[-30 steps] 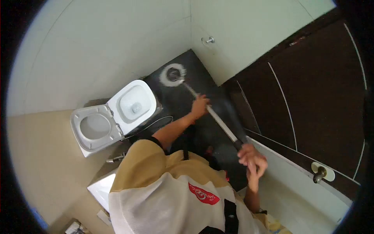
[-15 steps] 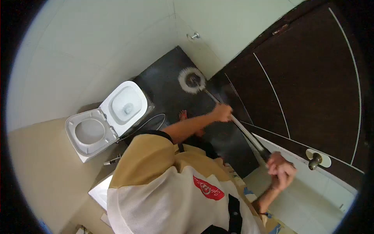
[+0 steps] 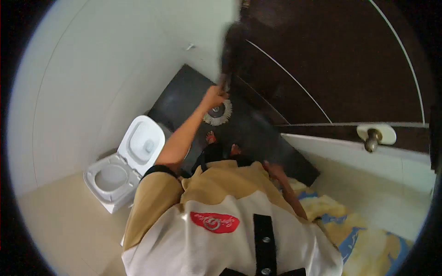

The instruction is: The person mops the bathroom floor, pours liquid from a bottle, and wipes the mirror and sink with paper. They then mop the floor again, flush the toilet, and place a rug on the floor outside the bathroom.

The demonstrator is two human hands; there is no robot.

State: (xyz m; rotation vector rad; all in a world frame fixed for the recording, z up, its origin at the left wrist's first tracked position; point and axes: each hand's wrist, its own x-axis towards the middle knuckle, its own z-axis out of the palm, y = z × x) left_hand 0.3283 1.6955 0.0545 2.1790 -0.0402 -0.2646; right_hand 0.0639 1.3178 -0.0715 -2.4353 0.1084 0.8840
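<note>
A round mop with a pale stringy mop head (image 3: 218, 118) stands on the dark floor. My left hand (image 3: 214, 96) is closed round its handle, arm stretched forward. The handle's dark upper part (image 3: 232, 46) rises towards me, blurred, in front of the door. My right hand (image 3: 274, 170) hangs low at my right side, away from the mop. Its fingers are slightly smeared but look loosely extended, and nothing shows in them. My bare feet (image 3: 211, 137) are on the floor just behind the mop head.
A white toilet (image 3: 143, 140) with its lid raised stands to the left. A dark brown door (image 3: 313, 60) with a round knob (image 3: 372, 139) is at the right. A yellow and blue patterned cloth (image 3: 350, 230) lies at the lower right. Pale walls (image 3: 106, 55) enclose the dark floor (image 3: 172, 89).
My right hand has left the mop handle and dropped to my side. The handle has swung from slanting right to nearly upright, in my left hand. The mop head is now closer to my feet.
</note>
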